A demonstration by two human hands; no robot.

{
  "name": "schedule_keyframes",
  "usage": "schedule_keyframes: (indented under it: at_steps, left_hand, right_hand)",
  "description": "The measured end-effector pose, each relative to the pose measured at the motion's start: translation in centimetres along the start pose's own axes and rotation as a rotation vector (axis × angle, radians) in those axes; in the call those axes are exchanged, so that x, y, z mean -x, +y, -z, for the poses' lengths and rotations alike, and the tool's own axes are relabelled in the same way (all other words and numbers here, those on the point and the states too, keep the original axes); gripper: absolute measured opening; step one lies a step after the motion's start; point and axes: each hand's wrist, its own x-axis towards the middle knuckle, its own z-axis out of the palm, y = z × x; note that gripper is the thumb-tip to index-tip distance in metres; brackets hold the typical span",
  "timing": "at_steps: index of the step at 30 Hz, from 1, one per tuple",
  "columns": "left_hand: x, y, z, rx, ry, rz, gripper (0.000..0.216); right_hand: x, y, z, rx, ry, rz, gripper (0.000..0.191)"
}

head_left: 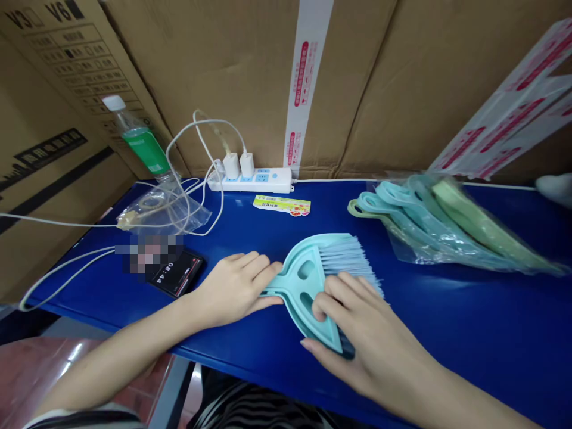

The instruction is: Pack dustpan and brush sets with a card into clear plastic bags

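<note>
A turquoise hand brush [292,282] with pale blue bristles lies nested in a matching small dustpan [328,239] just above the blue table. My left hand [239,286] is closed round the stacked handles, which its fingers mostly hide. On the bristle side, my right hand [357,328] grips the brush head, its curled fingers over the top and its thumb low near the dustpan's edge. The hand covers part of the bristles. Off to the right lies a clear plastic bag [447,226] holding several turquoise and green handled pieces.
A white power strip [272,180] with two chargers stands against the cardboard [241,71]. In front lies a printed label card [281,205]. To the left are a phone [176,274], loose white cables [67,221], crumpled plastic and a tilted bottle [145,146]. The table's front edge is close to my body.
</note>
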Motion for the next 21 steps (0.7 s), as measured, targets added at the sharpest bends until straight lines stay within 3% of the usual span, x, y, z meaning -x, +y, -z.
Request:
schedule_keyframes:
  at_steps: [10, 14, 21]
  left_hand:
    - [-0.7, -0.1, 0.2, -0.02, -0.008, -0.058, 0.049]
    - [-1.2, -0.4, 0.5, 0.0, -0.08, -0.061, 0.051]
    - [-0.8, -3.4, 2.2, -0.038, -0.117, 0.038, 0.057]
  right_hand:
    - [0.5, -0.5, 0.2, 0.111, 0.058, 0.0, 0.027]
    - [0.7, -0.6, 0.5, 0.141, 0.095, 0.003, 0.026]
    - [0.7, 0.1, 1.5, 0.301, 0.158, 0.058, 0.017]
